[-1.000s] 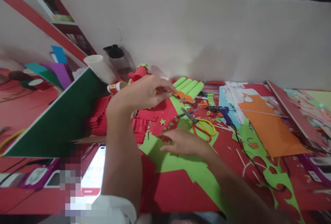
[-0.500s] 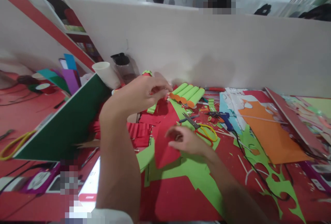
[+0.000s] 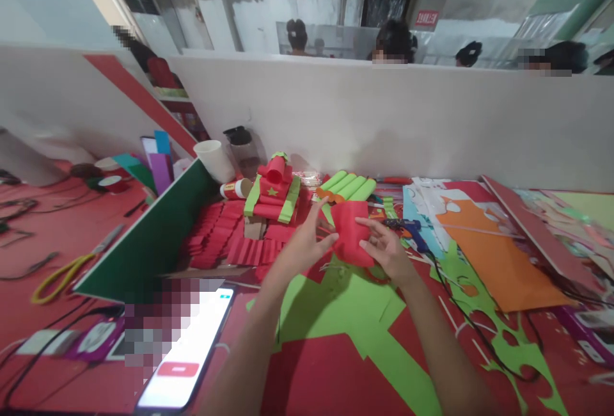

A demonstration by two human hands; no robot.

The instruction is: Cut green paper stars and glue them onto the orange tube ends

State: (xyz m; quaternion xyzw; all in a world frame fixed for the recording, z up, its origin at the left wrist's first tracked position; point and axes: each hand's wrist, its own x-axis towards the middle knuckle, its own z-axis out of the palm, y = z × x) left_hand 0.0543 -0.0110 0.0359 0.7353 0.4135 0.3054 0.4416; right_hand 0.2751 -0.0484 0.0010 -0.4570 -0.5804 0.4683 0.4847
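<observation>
A curved sheet of red paper (image 3: 352,233) is held up between my two hands above the table. My left hand (image 3: 309,237) has its thumb and fingers at the sheet's left edge, with the index finger pointing up. On the right edge, my right hand (image 3: 387,253) grips with thumb and fingertips. Just behind the sheet lie green paper rolls (image 3: 349,184) with orange scalloped ends. Left of them stands a red and green paper model (image 3: 273,195) with a star on its front. Green paper (image 3: 330,307) lies under my hands.
A blue glue gun (image 3: 415,233) and orange paper (image 3: 499,256) lie to the right. Pleated red paper strips (image 3: 215,233), a green board (image 3: 144,246) and a lit phone (image 3: 192,349) are at left. A white cup (image 3: 214,159) stands by the partition (image 3: 432,121).
The red sheet has risen off the green paper, now held by both hands. My left hand came down from near the rolls; the view tilted up, showing the paper model and phone.
</observation>
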